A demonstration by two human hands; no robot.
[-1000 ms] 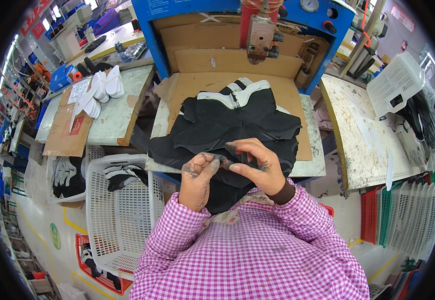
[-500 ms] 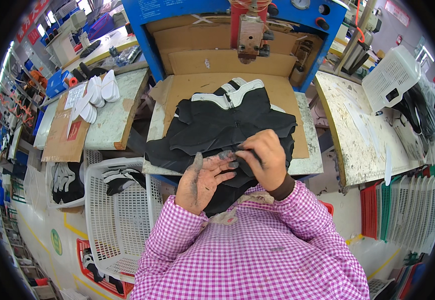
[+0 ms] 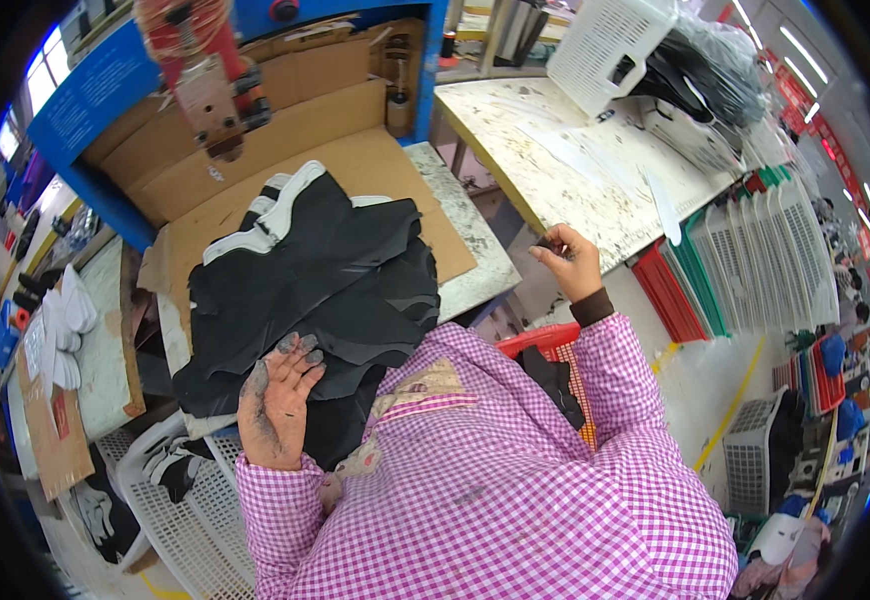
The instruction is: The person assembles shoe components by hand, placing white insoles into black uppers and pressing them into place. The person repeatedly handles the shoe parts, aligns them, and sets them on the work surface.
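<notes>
A pile of black fabric pieces [image 3: 325, 270] with white-trimmed edges lies on the cardboard-covered bed of a blue press [image 3: 85, 110]. My left hand [image 3: 280, 400] rests palm up at the pile's near edge, fingers stretched and apart, with dark smudges on the palm and fingertips. Off to the right, my right hand [image 3: 573, 265] is held out past the bed, beside the right-hand table. Its thumb and forefinger are pinched together; whether anything small and dark sits between them is not clear.
A red basket [image 3: 545, 338] with black pieces stands low beside my right arm. On the right table [image 3: 515, 130] are a white basket [image 3: 605, 50] and white strips. Stacked crates [image 3: 755, 265] stand beyond. White crates [image 3: 195, 520] stand at lower left, below a table with white cut pieces [image 3: 60, 330].
My right hand has left the pile and swung out to the right, still pinched. My left hand stays near the pile, palm up. The view has turned to the right.
</notes>
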